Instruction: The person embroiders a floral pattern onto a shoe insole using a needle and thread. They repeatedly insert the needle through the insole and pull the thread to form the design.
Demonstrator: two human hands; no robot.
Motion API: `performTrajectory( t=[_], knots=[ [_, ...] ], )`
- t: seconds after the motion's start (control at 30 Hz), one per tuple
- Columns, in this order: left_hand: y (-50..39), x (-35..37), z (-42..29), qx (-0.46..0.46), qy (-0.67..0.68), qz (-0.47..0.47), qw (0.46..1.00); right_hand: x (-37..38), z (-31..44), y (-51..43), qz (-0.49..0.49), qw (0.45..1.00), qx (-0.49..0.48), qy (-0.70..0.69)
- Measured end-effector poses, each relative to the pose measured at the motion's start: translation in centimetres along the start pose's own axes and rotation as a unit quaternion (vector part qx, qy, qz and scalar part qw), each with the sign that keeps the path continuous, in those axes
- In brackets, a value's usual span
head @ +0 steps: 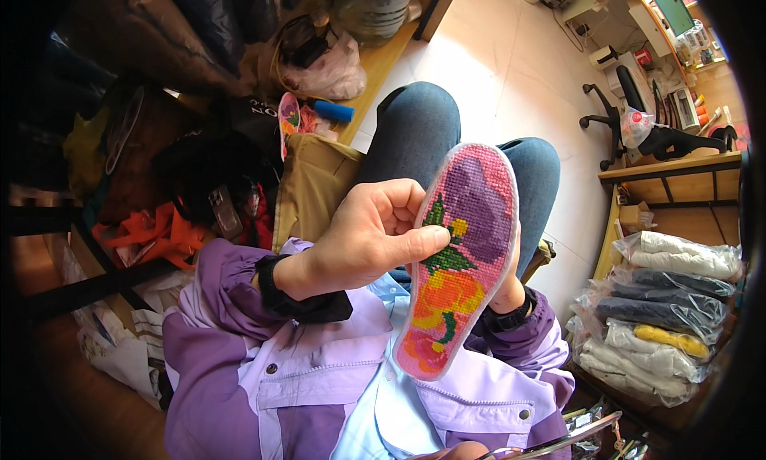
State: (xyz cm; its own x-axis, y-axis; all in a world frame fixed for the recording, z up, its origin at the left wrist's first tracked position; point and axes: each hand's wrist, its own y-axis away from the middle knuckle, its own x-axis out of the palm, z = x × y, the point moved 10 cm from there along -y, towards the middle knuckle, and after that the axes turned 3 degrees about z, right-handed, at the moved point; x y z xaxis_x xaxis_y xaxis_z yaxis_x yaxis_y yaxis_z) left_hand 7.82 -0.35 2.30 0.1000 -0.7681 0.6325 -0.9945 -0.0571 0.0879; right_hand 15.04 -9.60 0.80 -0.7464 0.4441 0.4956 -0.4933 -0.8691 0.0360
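A cross-stitched shoe insole (455,256) with a pink ground, a purple flower, an orange flower and green leaves is held up over the lap, its wide end towards the knees. My left hand (383,232) pinches its left edge, the thumb lying on the stitched face near the leaves. Behind the right edge, my right hand (508,286) supports it; most of that hand's fingers are hidden by the insole. A second insole (289,120) with a similar flower pattern lies at the upper left, beside pink thread (309,120) and a blue cylinder (333,110).
Khaki cloth (311,185) lies left of the knees, near an orange bag (158,235). A wooden shelf edge (383,71) carries a plastic bag (329,68). On the right, wrapped folded garments (664,304) are stacked below a black office chair (664,137). Glasses (556,439) show at the bottom edge.
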Motion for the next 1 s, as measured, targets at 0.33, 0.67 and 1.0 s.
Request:
performTrajectory(
  t=[0.33,0.67,1.0],
  knots=[
    [-0.6,-2.7,-1.0,0.051,-0.092,-0.071,0.992,1.8,8.9,-1.3,-0.115,0.849,-0.25,0.452],
    [-1.2,-1.9,0.0,0.044,-0.218,-0.066,0.973,8.4,8.4,0.3,0.065,0.673,-0.393,0.623],
    [-1.1,-8.6,-2.9,0.168,-0.279,-0.235,0.916,2.4,13.8,2.6,0.029,0.945,-0.324,0.035]
  ],
)
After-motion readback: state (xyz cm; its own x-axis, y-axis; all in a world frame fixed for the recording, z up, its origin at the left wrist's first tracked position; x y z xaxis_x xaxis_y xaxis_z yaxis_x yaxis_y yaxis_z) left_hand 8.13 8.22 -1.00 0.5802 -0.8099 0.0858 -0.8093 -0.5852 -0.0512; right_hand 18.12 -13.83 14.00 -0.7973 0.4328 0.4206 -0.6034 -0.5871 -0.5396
